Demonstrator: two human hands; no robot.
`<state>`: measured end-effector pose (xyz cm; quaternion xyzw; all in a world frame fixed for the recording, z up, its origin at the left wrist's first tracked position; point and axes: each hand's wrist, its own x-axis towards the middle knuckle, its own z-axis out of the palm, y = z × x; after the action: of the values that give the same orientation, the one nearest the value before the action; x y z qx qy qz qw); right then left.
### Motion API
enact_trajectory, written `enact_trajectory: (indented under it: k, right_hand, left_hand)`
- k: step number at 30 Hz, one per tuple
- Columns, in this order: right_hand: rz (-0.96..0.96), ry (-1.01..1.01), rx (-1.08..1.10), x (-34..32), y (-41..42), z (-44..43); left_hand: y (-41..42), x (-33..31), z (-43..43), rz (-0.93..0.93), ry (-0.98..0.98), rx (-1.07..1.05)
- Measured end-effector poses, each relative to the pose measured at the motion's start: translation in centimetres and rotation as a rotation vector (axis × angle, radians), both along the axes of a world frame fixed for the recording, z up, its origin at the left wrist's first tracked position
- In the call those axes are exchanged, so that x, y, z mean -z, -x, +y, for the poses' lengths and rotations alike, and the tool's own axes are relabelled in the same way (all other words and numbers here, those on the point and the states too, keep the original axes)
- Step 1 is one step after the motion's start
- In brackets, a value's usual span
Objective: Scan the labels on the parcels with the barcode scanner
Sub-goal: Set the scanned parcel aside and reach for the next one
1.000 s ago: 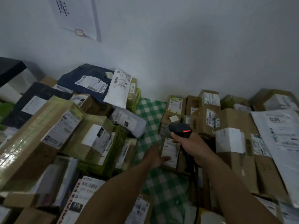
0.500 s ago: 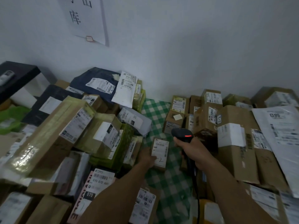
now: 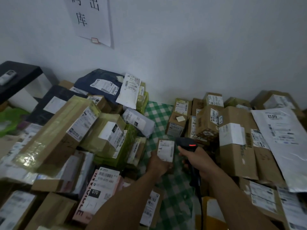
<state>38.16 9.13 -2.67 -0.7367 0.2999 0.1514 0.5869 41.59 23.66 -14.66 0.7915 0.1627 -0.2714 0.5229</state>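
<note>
- Centrally, over the bare strip of green checked cloth (image 3: 159, 113), the left hand (image 3: 158, 164) holds a small parcel (image 3: 166, 153) from below, fingers curled round its lower end.
- Its white label (image 3: 164, 145) faces up and toward the camera, and the parcel is lifted clear of the cloth.
- Just right of it, the right hand (image 3: 197, 159) grips the handle of a black barcode scanner (image 3: 186, 143), fingers wrapped fully round.
- The scanner's head sits beside the parcel's upper right corner, close to it but not touching, with a red light (image 3: 192, 145) glowing on top.
- A dark cable (image 3: 200, 196) hangs from the handle toward the cloth's near edge.
- The left side of the cloth carries a heap of parcels: a long taped box (image 3: 54, 135), a dark blue bag (image 3: 99, 80) by the wall and a white bag (image 3: 129, 92) leaning on it.
- A pink parcel (image 3: 98, 193) marked 070 lies near the left forearm.
- The right side carries a second heap, with a tall brown box (image 3: 235, 146) and a large white mailer (image 3: 285, 138) sloping across the boxes there.
- A paper sheet (image 3: 93, 17) with printed characters hangs on the wall beyond the far edge.
</note>
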Motion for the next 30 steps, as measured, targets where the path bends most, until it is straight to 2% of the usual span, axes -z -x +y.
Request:
enact_trajectory:
  k: [4, 7, 12, 18, 23, 27, 30]
  right_hand:
    - [-0.149, 0.02, 0.12, -1.1, 0.4, 0.7]
    - [-0.238, -0.003, 0.132, -2.9, 0.6, 1.5]
    - [-0.317, 0.026, 0.044, -5.3, 2.2, 2.1]
    - [-0.362, 0.031, 0.01, -8.4, 3.5, 2.1]
    - [-0.392, 0.049, -0.037, -11.0, 4.8, 2.4]
    - [-0.435, 0.1, -0.103, -12.5, 6.0, 3.3]
    - [-0.383, 0.134, -0.164, -12.8, 6.9, 4.1]
  left_hand:
    - [1.0, -3.9, 0.1, -0.058, 0.301, -0.145]
    - [3.1, -6.8, 0.7, -0.108, 0.44, -0.179]
    - [4.8, -9.6, 1.7, -0.155, 0.581, -0.165]
    - [4.7, -12.8, 4.5, -0.12, 0.732, -0.2]
    - [3.8, -13.5, 5.8, -0.202, 0.716, -0.117]
    - [3.5, -13.5, 6.0, -0.334, 0.481, -0.168]
    - [3.5, -13.6, 6.1, -0.432, 0.284, -0.163]
